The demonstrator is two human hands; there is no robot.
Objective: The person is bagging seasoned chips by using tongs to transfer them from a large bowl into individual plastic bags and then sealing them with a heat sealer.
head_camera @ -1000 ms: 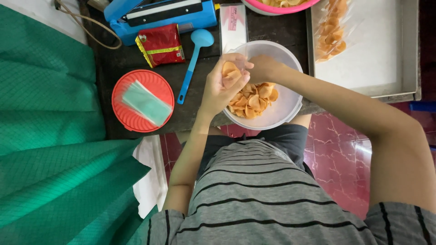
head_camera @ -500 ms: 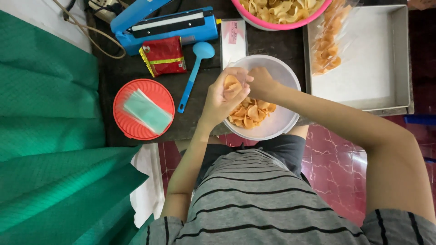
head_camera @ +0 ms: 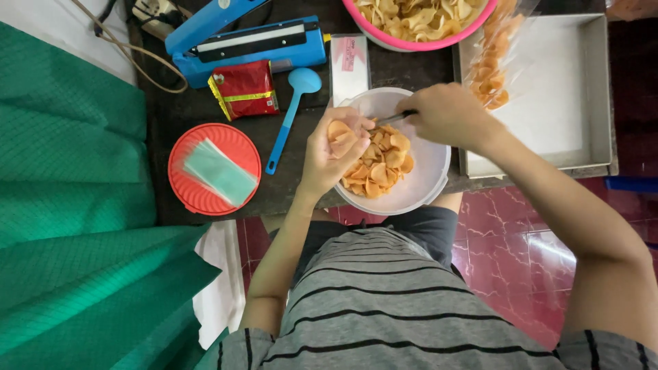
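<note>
The person sits at a dark desk (head_camera: 308,192), seen from above, with a white bowl (head_camera: 428,175) of orange chips (head_camera: 377,164) at the middle of the frame, half over the desk's near edge. The left hand (head_camera: 329,154) is held over the bowl's left rim, its grip curled shut around a few chips (head_camera: 340,130) that show between the fingers. The right hand (head_camera: 449,113) hovers over the bowl's upper right rim, its grip pinched together on a thin dark utensil (head_camera: 394,118) whose tip points left toward the other hand; what kind of utensil it is I cannot tell.

Just left of the bowl a blue spoon (head_camera: 293,109) lies slanted on the desk, head toward the top of the frame. Further left sits a red round lid (head_camera: 199,185) with pale green sachets (head_camera: 219,171) on it. Above it is a red packet (head_camera: 243,89), and behind that a blue heat sealer (head_camera: 247,44) along the upper left.

At the top edge, a pink basin (head_camera: 418,44) holds pale chips. To the right of the bowl stands a metal tray (head_camera: 589,89), with a clear bag of orange chips (head_camera: 490,68) lying on its left part. Green cloth (head_camera: 75,205) fills the left side of the frame.
</note>
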